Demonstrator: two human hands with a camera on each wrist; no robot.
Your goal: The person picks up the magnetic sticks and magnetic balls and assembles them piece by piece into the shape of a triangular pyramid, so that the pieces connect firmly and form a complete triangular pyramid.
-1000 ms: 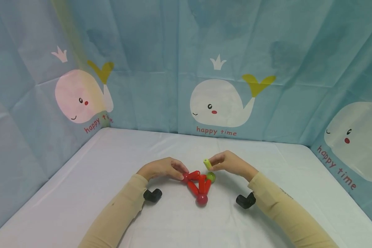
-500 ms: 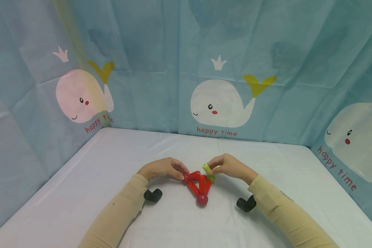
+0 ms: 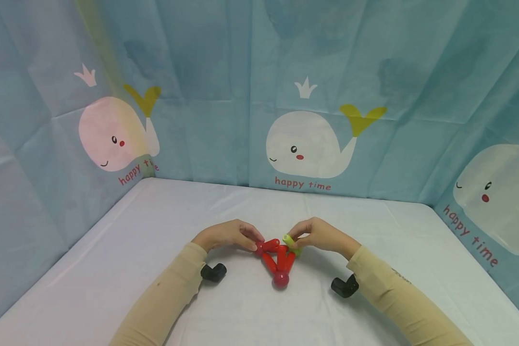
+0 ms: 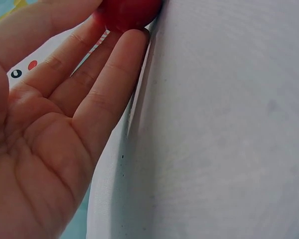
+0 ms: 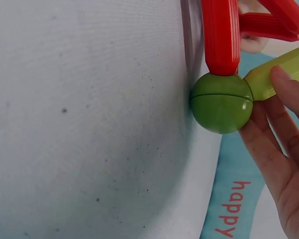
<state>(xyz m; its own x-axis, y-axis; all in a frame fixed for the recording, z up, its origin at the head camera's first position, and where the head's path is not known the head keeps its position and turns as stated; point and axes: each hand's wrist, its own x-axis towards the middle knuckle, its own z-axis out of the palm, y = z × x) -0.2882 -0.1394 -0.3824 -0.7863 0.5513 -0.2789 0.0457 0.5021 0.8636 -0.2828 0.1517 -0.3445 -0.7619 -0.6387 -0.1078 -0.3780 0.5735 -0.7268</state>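
On the white table several red rods (image 3: 268, 263) and balls form a triangular frame. My left hand (image 3: 233, 234) pinches the red ball (image 4: 129, 12) at the frame's left corner between thumb and fingers. Another red ball (image 3: 280, 279) sits at the near corner. My right hand (image 3: 317, 234) holds a yellow-green rod (image 5: 281, 72) between thumb and fingers. In the right wrist view the rod's lower end meets the green ball (image 5: 222, 103), and a red rod (image 5: 222, 37) also joins that ball. From the head view the right fingers partly hide the green ball.
Black curved pieces hang by the left wrist (image 3: 214, 273) and the right wrist (image 3: 345, 286). The white-covered table (image 3: 225, 312) extends around the frame. A blue curtain (image 3: 207, 134) with printed whales stands behind it and at both sides.
My right hand has lowered the yellow-green rod from above the green ball down onto it, and the rod now leans more to the left. My left hand stays on the red ball.
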